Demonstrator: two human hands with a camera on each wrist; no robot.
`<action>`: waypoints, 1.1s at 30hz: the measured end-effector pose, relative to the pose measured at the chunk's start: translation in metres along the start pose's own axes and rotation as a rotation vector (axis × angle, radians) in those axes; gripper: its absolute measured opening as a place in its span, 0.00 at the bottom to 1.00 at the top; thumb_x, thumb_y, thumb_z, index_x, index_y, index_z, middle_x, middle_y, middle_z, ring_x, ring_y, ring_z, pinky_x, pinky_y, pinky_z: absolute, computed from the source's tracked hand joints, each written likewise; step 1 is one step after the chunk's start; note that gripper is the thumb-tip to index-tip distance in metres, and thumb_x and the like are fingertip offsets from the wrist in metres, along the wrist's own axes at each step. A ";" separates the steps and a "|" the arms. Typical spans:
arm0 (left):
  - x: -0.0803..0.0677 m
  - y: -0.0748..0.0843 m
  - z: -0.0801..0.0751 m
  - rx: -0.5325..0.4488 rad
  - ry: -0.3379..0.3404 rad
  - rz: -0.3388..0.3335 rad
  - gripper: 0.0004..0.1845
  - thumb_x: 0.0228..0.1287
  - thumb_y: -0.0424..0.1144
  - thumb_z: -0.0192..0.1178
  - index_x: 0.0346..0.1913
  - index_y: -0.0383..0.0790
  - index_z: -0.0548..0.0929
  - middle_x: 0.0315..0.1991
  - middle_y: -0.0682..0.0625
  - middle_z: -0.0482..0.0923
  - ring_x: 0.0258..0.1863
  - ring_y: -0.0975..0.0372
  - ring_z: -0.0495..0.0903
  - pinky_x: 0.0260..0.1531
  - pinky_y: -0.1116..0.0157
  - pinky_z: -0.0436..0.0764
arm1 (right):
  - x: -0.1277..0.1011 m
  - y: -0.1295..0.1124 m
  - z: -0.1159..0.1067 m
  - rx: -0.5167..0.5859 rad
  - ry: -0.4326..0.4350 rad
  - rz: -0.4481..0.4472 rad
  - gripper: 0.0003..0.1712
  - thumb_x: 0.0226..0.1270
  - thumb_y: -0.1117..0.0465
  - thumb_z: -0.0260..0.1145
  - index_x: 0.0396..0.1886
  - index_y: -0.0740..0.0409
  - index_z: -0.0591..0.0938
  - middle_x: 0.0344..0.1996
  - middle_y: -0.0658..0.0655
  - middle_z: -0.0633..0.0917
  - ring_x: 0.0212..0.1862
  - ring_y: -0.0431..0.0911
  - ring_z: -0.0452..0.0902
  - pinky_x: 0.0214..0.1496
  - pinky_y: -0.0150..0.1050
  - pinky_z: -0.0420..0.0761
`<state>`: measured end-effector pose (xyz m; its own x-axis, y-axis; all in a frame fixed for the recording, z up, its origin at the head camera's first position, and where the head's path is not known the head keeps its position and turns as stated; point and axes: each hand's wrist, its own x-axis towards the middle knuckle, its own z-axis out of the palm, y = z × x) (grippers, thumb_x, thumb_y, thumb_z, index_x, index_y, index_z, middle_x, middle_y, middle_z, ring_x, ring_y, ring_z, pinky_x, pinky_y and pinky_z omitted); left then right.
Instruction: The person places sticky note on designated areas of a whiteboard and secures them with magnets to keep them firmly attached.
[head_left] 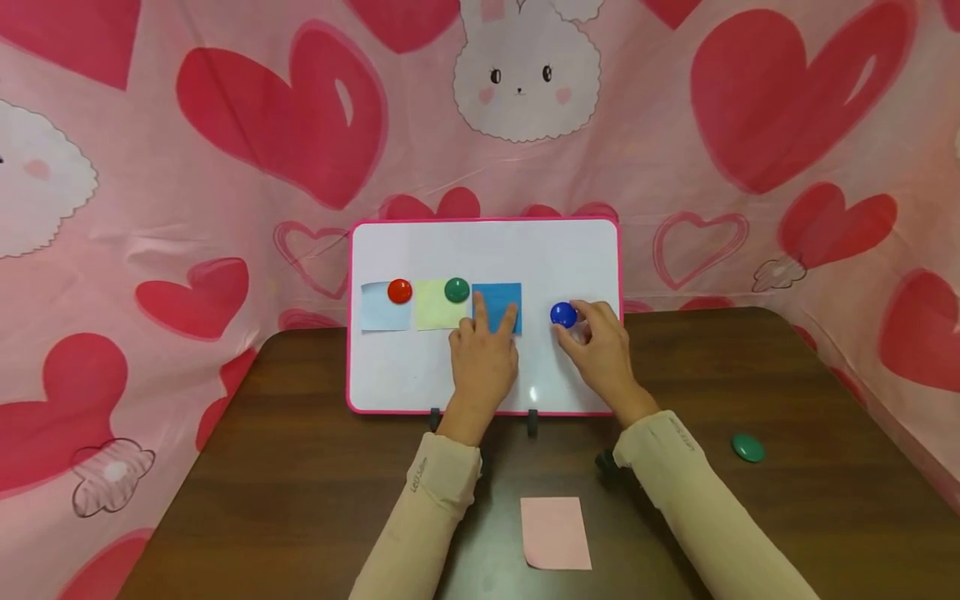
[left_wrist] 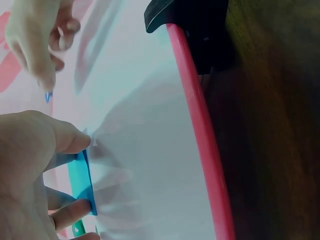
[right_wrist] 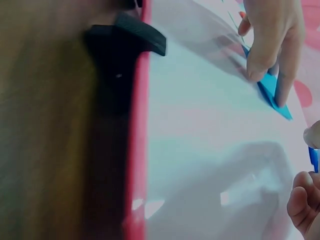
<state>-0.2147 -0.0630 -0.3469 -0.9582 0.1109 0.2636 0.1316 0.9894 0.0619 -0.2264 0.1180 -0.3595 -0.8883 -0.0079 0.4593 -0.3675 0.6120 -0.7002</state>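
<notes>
My left hand (head_left: pixel 485 360) presses a blue sticky note (head_left: pixel 497 297) against the whiteboard (head_left: pixel 420 375) with outstretched fingers. In the left wrist view, its fingertips lie on the blue note (left_wrist: pixel 82 175). At the board's right part, my right hand (head_left: pixel 602 346) pinches a round blue magnet (head_left: pixel 563 314) between thumb and fingers. The right wrist view shows only a sliver of that magnet (right_wrist: pixel 314 157). Left of the blue note, a yellow-green note (head_left: pixel 435 315) carries a green magnet (head_left: pixel 457 290) at its upper right corner, and a light blue note (head_left: pixel 382 312) a red magnet (head_left: pixel 400 291).
The pink-framed whiteboard leans back on a black stand (head_left: pixel 532 422) on a dark wooden table (head_left: pixel 285 500). A pink sticky note (head_left: pixel 556 533) lies between my forearms. Another green magnet (head_left: pixel 747 447) lies right of my right arm. Behind hangs a pink heart-patterned cloth (head_left: pixel 420 150).
</notes>
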 end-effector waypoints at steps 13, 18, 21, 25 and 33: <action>-0.003 -0.007 -0.018 -0.098 -0.095 0.048 0.27 0.74 0.48 0.55 0.75 0.58 0.70 0.78 0.32 0.47 0.58 0.44 0.69 0.53 0.49 0.76 | 0.039 -0.028 0.032 -0.060 -0.036 -0.163 0.28 0.67 0.57 0.73 0.61 0.66 0.78 0.47 0.62 0.79 0.43 0.51 0.74 0.48 0.44 0.80; -0.003 -0.010 -0.023 -0.157 -0.151 0.063 0.26 0.74 0.44 0.55 0.73 0.56 0.73 0.80 0.34 0.43 0.64 0.42 0.65 0.58 0.46 0.73 | 0.043 -0.035 0.039 -0.111 -0.063 -0.130 0.29 0.68 0.54 0.72 0.63 0.63 0.78 0.49 0.62 0.78 0.46 0.51 0.77 0.54 0.47 0.81; -0.002 -0.012 -0.025 -0.177 -0.167 0.070 0.25 0.74 0.43 0.55 0.73 0.55 0.73 0.80 0.35 0.41 0.66 0.42 0.64 0.59 0.46 0.72 | 0.044 -0.037 0.041 -0.141 -0.059 -0.124 0.29 0.68 0.52 0.71 0.63 0.62 0.78 0.49 0.61 0.78 0.47 0.52 0.77 0.54 0.47 0.81; -0.002 -0.013 -0.025 -0.185 -0.180 0.075 0.26 0.74 0.42 0.55 0.73 0.55 0.73 0.80 0.35 0.40 0.67 0.42 0.63 0.59 0.46 0.72 | 0.043 -0.039 0.043 -0.163 -0.066 -0.103 0.29 0.69 0.51 0.70 0.64 0.61 0.78 0.50 0.61 0.77 0.50 0.52 0.77 0.56 0.49 0.80; -0.003 -0.019 -0.024 -0.185 -0.191 0.080 0.26 0.74 0.43 0.55 0.73 0.55 0.73 0.80 0.36 0.40 0.67 0.43 0.63 0.60 0.46 0.72 | 0.043 -0.041 0.049 -0.213 -0.075 -0.097 0.29 0.70 0.50 0.69 0.64 0.61 0.78 0.50 0.61 0.76 0.52 0.53 0.77 0.54 0.50 0.80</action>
<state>-0.2080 -0.0839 -0.3257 -0.9712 0.2209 0.0891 0.2357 0.9448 0.2277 -0.2636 0.0536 -0.3380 -0.8723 -0.1288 0.4718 -0.3931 0.7584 -0.5199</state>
